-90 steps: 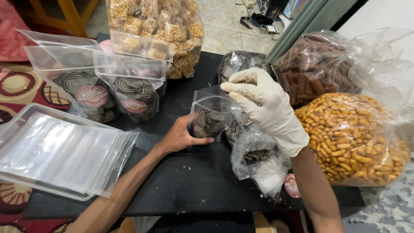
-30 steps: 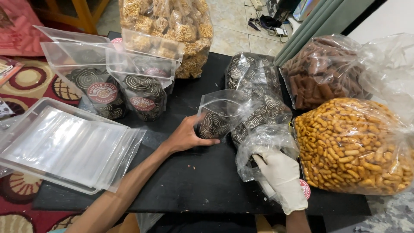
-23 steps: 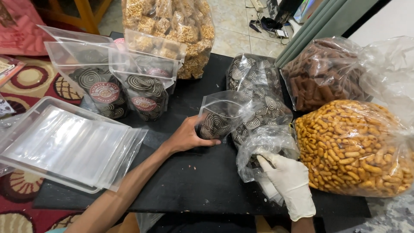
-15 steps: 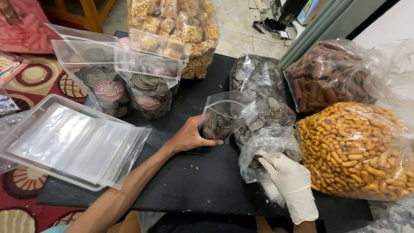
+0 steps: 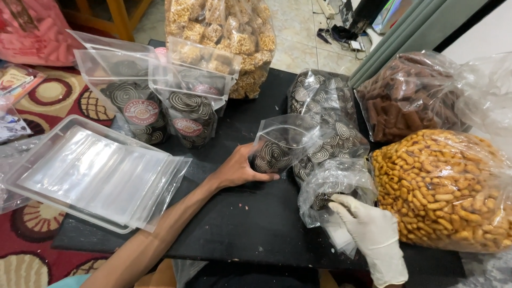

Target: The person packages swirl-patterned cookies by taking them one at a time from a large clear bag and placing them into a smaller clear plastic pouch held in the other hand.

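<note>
2 arms in view, both bare from wrist to elbow, no sleeves over the forearms. Left hand (image 5: pixel 242 169) uncovered: no glove, ring, watch or band. Right hand (image 5: pixel 373 237) in 1 thin whitish disposable glove, slightly wrinkled, loose cuff ending just past the wrist. A strip of light teal cloth at the bottom edge, by the left elbow.

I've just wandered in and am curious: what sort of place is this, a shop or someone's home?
Probably a home snack-packing corner. A low black table over a patterned rug holds bulk snack bags, filled pouches and a tray of empty pouches.
</note>
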